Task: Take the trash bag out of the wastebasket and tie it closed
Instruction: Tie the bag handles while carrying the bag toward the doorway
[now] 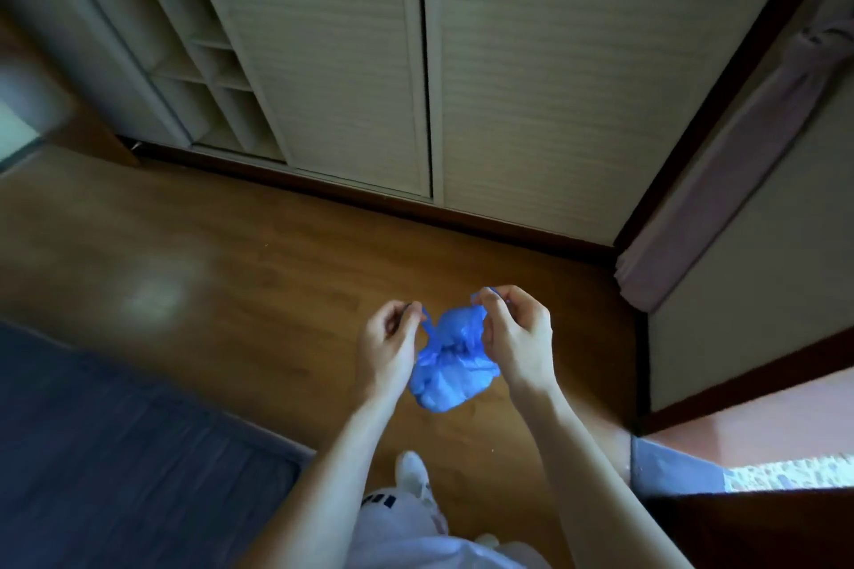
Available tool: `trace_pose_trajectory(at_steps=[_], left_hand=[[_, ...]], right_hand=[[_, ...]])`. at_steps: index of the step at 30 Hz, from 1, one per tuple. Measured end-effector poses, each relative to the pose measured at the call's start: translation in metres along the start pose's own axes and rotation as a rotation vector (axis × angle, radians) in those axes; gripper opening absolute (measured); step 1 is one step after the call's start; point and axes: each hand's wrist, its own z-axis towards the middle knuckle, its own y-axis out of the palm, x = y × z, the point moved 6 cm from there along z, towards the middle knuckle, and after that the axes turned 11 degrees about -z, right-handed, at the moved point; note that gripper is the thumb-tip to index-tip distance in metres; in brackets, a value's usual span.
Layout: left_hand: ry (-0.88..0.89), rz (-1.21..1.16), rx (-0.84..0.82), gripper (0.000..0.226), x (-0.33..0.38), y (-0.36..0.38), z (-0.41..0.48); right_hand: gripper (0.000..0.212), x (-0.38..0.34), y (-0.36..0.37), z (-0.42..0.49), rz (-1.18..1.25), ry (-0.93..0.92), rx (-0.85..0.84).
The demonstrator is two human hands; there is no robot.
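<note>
Left hand (388,337) at nine o'clock, right hand (515,333) at three, fingers pinched on the blue trash bag (450,365) ends, drawing its knot tight.

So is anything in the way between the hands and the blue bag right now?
Nothing visible. The left hand and right hand each already pinch a strip of the blue trash bag, held in the air above the wooden floor.

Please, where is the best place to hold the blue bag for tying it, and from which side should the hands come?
Probably by its two thin ear-like ends at the top of the blue bag. The left hand pinches one from the left, the right hand the other from the right. The bag bulges below a cinched neck, so these ends are the narrow free parts, and pulling them apart should tighten the knot.
</note>
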Motion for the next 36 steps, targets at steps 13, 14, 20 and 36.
trace_pose_trajectory(at_steps=[13,14,20,36], left_hand=[[0.022,-0.004,0.187,0.033,0.015,-0.035,0.154],[0.019,-0.028,0.202,0.033,0.018,-0.041,0.169],[-0.008,-0.108,0.289,0.031,0.029,-0.087,0.249],[0.026,-0.009,0.670,0.028,0.047,-0.229,0.319]], right_hand=[[0.033,-0.045,0.127,0.129,-0.136,-0.095,-0.251],[0.031,-0.053,0.141,0.141,-0.147,-0.100,-0.272],[0.024,-0.087,0.224,0.198,-0.130,-0.106,-0.329],[0.022,-0.117,0.432,0.254,-0.138,-0.079,-0.710]])
